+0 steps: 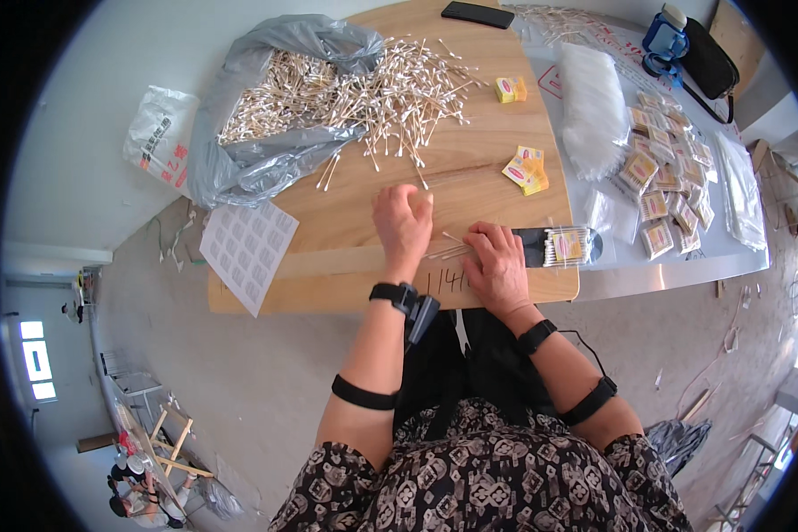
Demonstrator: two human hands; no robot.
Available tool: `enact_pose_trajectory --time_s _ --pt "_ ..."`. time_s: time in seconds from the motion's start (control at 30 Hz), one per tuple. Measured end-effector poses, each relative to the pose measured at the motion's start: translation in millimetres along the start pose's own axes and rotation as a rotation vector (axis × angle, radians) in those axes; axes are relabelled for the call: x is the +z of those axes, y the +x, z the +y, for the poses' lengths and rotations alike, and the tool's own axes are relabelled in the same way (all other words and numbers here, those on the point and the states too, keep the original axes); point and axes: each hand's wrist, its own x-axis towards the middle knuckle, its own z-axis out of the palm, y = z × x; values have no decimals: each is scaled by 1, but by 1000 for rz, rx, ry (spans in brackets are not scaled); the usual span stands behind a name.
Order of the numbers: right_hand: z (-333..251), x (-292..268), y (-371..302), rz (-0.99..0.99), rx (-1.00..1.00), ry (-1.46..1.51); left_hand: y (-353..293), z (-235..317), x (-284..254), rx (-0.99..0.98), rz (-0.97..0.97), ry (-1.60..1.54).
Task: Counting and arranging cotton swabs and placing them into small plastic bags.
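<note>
My left hand (402, 229) is over the wooden table, its fingers curled inward. Just beyond its fingertips lies the near edge of a loose heap of cotton swabs (408, 97); whether a swab is between the fingers is too small to tell. By the table's front edge, my right hand (500, 268) is closed over a few cotton swabs (449, 252), whose ends stick out to its left. Right beside that hand, a dark flat strip (534, 247) carries a small bundle of swabs with a yellow card (567, 246).
A grey plastic bag (279, 164) full of swabs lies open at the left, above a printed label sheet (250, 251). Yellow cards (528, 170) sit on the right. Beyond are clear bags (591, 115), packed swab packets (669, 168), a phone (477, 14) and a blue bottle (666, 35).
</note>
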Motion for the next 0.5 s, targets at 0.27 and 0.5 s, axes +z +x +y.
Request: enact_pose_trajectory --time_s 0.27,0.5 --pt "3 -2 0 -5 21 14 64 25 28 -352 -47 375" --pt "2 -2 2 -13 23 21 60 0 32 -337 -51 429"
